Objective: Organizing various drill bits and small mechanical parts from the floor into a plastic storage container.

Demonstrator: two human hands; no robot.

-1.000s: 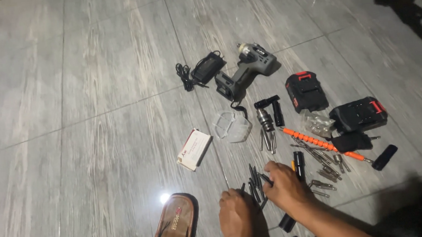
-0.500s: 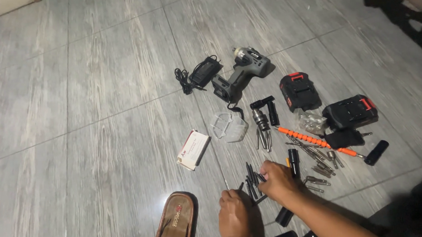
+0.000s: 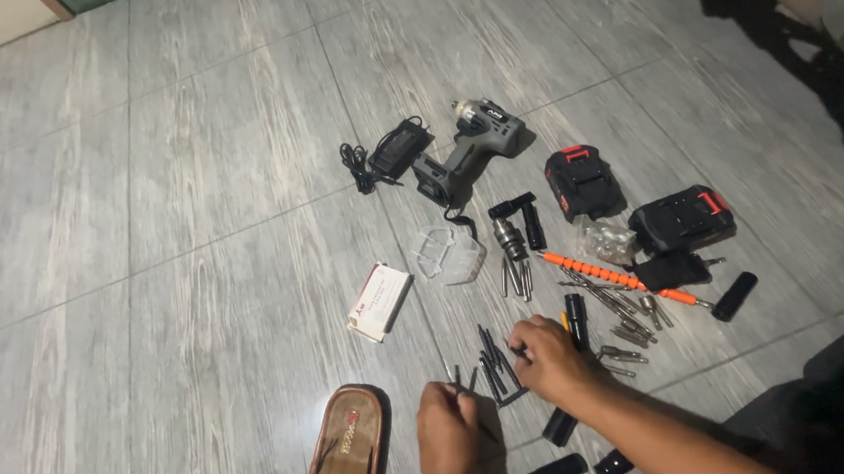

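Grey wood-grain floor tiles (image 3: 191, 235) carry a laid-out kit: grey cordless drill (image 3: 470, 148), two black-and-red battery packs (image 3: 583, 179), orange flexible shaft (image 3: 611, 277). Dark steel drill bits (image 3: 495, 367) lie partly arranged; loose ones remain. Right hand (image 3: 550, 357) pinches one bit; left hand (image 3: 447, 428) is clenched beside them, contents unclear.

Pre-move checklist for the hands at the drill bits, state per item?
1. Right hand at the dark drill bits: ok, fingertips touch them.
2. Left hand grip: cannot tell, fingers curled, contents hidden.
3. Bits gathered: not ok, fanned loose on the floor.
4. Silver bits separate from the dark ones: ok.
5. Drill out of the way: ok, lying beyond, untouched.
6. Sandal clear of the bits: ok, left of the hands.
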